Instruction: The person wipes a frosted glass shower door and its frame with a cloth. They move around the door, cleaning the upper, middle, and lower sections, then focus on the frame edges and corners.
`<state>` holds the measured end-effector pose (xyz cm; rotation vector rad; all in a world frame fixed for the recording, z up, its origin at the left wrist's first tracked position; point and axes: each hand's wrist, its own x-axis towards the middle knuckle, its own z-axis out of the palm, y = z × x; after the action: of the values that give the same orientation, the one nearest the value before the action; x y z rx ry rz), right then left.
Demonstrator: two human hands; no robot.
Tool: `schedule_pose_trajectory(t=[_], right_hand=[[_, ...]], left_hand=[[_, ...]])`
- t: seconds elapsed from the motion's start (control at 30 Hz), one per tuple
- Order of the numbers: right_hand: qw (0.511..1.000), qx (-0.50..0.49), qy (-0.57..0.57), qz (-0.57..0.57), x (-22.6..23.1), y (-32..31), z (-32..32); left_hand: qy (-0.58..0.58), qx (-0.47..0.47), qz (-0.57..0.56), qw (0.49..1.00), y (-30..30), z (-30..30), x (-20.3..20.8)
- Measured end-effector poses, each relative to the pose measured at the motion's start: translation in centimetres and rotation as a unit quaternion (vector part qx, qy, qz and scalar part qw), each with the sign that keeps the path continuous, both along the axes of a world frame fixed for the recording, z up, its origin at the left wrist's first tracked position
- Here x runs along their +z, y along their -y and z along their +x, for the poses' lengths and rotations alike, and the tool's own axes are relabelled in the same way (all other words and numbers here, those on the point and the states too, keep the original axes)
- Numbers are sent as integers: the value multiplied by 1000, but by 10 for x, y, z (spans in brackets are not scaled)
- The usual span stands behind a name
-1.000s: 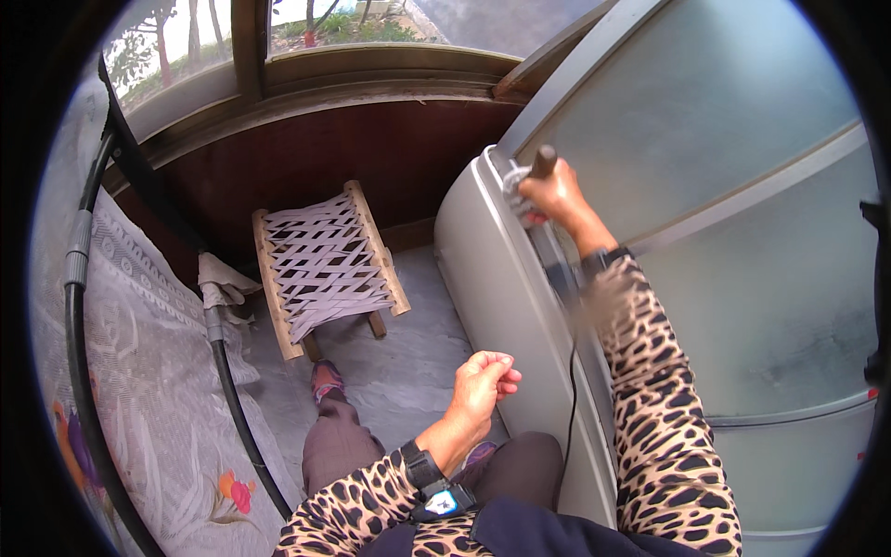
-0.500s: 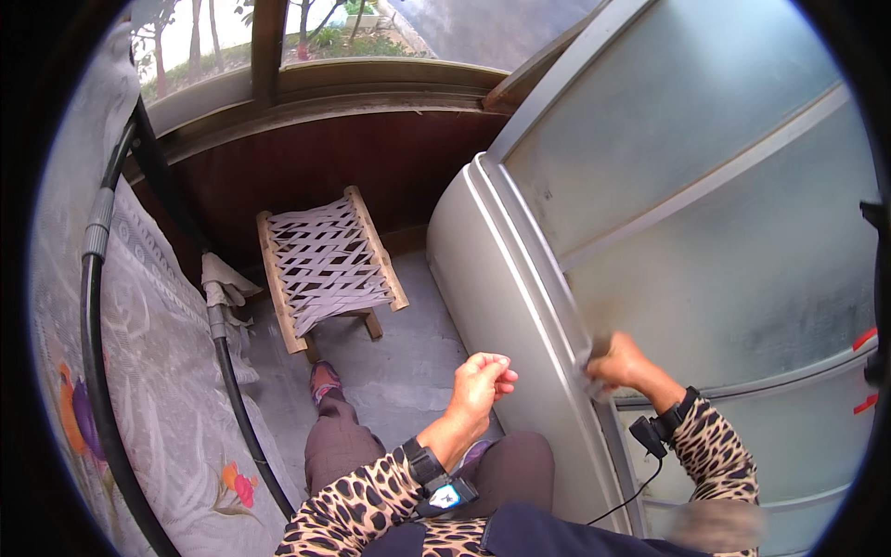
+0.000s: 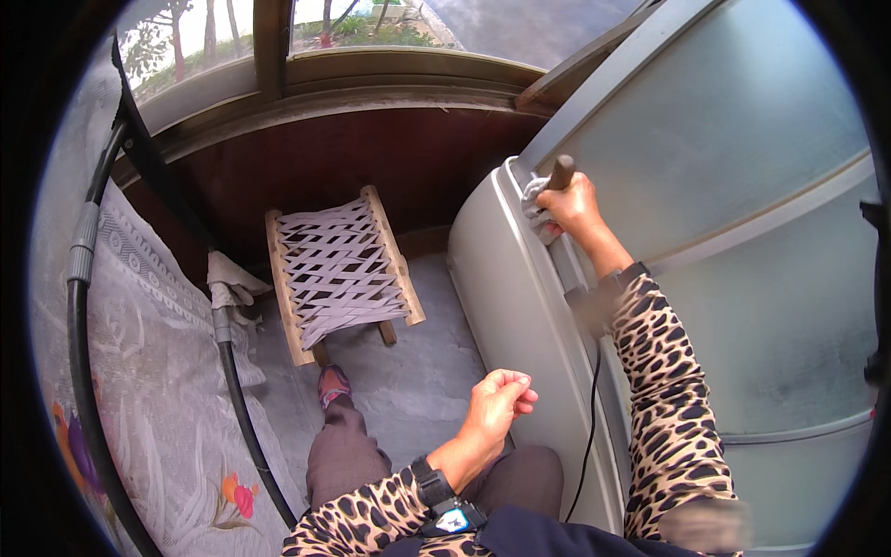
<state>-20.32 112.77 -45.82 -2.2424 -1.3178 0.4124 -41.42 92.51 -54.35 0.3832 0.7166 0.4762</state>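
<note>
1. At the frame's left edge, white lace fabric [image 3: 162, 390] with printed flowers hangs beside a bent black pole [image 3: 79, 334].

2. Left of centre, a wooden stool [image 3: 342, 269] with a woven pale-strap seat stands on the grey floor, well apart from both hands.

3. At lower centre, the left hand [image 3: 492, 413] hangs over the person's lap, fingers curled in and thumb pressed to them; nothing shows in its grip.

4. Right of centre, a pale, round-cornered casing [image 3: 520, 325] slants from the upper middle toward the lower right, its long edge passing to the right of the left hand.

5. At upper right of centre, a pale cloth [image 3: 534, 193] bunches at the top end of that edge, beside a brown handle [image 3: 562, 172]. The handle's long axis points up the frame, tipped slightly right; both lie up and to the right of the left hand.

6. Nearest by far, the right hand [image 3: 577, 206] closes around the handle, with frosted panels [image 3: 715, 158] filling the frame's right side.
</note>
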Motion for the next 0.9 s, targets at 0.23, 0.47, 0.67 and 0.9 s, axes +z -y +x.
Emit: schedule_pose_trajectory(t=[0.23,0.47,0.67,0.9], right_hand=[[996,6,25,84,-13,-70,0],[998,17,16,-55,1,-38,3],[996,83,7,-16,1,115,10],[987,87,116,-70,-2,182,-8]], left_hand=[[-22,-4,-9,1000,-7,3,-4],[-30,5,-4,1000,-14,15,-7],[-6,-1,-5,1000,-9,10,-4],[-8,2,-15,1000,-1,-3,-3]])
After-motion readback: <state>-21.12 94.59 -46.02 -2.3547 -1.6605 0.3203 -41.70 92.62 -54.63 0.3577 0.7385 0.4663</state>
